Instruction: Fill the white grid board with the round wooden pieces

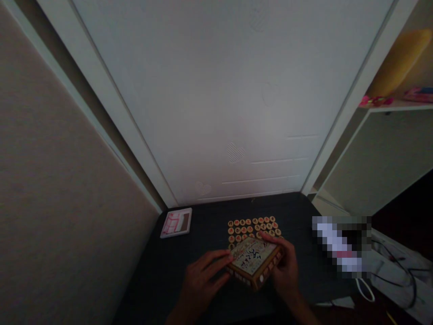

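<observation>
A decorated box (pixel 254 257) with dark lettering on its pale top is held tilted above the dark table. My right hand (pixel 286 266) wraps round its right side, thumb or finger over the far edge. My left hand (pixel 208 275) has its fingertips against the box's left corner, fingers closed on that edge. Just beyond the box, round xiangqi pieces (pixel 243 230) with red and black characters lie face up in rows. The box and my right fingers cover part of the nearest rows.
On the table (pixel 203 234), a flat white-edged box with a pink pattern (pixel 176 223) lies at the back left. A white panel rises behind. To the right are a blurred pale object (pixel 338 248), cables (pixel 395 271) and a shelf holding a yellow object (pixel 399 63).
</observation>
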Tool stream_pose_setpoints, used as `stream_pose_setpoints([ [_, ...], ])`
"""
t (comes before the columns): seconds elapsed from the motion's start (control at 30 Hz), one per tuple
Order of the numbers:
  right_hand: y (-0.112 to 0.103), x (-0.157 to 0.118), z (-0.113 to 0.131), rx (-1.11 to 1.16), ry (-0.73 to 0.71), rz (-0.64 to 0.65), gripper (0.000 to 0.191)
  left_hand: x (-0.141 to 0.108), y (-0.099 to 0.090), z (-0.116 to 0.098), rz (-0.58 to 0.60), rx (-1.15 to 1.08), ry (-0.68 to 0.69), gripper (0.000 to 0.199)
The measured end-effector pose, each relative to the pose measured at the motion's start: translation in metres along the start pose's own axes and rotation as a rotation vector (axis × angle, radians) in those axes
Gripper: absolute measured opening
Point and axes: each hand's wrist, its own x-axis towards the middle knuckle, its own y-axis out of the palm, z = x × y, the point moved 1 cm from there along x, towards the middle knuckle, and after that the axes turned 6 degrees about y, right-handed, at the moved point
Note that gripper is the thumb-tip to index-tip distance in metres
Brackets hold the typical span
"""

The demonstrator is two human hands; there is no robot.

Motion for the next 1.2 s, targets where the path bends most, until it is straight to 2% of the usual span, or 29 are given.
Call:
stream_pose_setpoints([
  [0.1,0.002,0.008,0.01,0.063,0.081,0.032,0.048,0.001,0.002,-0.014,-0.02,0.065,0.1,0.036],
  [0.2,0.006,0.014,0.012,0.208,0.168,0.151,0.053,0.003,0.008,-0.035,-0.08,0.118,0.137,0.046],
  [0.33,0.013,0.018,0.002,0.412,0.365,0.27,0.048,0.013,0.024,-0.061,-0.175,0.137,0.213,0.037],
  [0.47,0.013,0.017,-0.007,0.401,0.446,0.318,0.053,0.024,0.037,-0.074,-0.318,0.141,0.292,0.022],
  [0.6,0.006,0.018,-0.005,0.284,0.436,0.31,0.063,0.024,0.032,-0.074,-0.32,0.151,0.252,0.019],
  [0.7,0.004,0.021,0.001,0.22,0.434,0.276,0.067,0.018,0.022,-0.061,-0.31,0.184,0.135,0.022],
  [0.8,0.004,0.025,0.003,0.184,0.452,0.232,0.065,0.014,0.014,-0.039,-0.327,0.158,-0.065,0.02],
  [0.9,0.005,0.027,0.001,0.126,0.473,0.199,0.065,0.013,0.017,-0.011,-0.3,-0.054,-0.433,0.025],
  [0.97,0.007,0.028,0.0,0.118,0.467,0.185,0.065,0.013,0.024,0.008,-0.265,-0.282,-0.707,0.037],
  [1.0,0.008,0.028,0.0,0.126,0.459,0.182,0.066,0.012,0.028,0.016,-0.242,-0.381,-0.799,0.043],
  [1.03,0.009,0.028,0.0,0.136,0.452,0.18,0.067,0.011,0.032,0.024,-0.25,-0.436,-0.861,0.049],
  [1.1,0.011,0.028,-0.001,0.142,0.438,0.174,0.069,0.008,0.039,0.039,-0.25,-0.485,-0.895,0.055],
  [1.2,0.01,0.028,-0.003,0.102,0.42,0.159,0.067,0.007,0.044,0.062,-0.257,-0.415,-0.918,0.064],
])
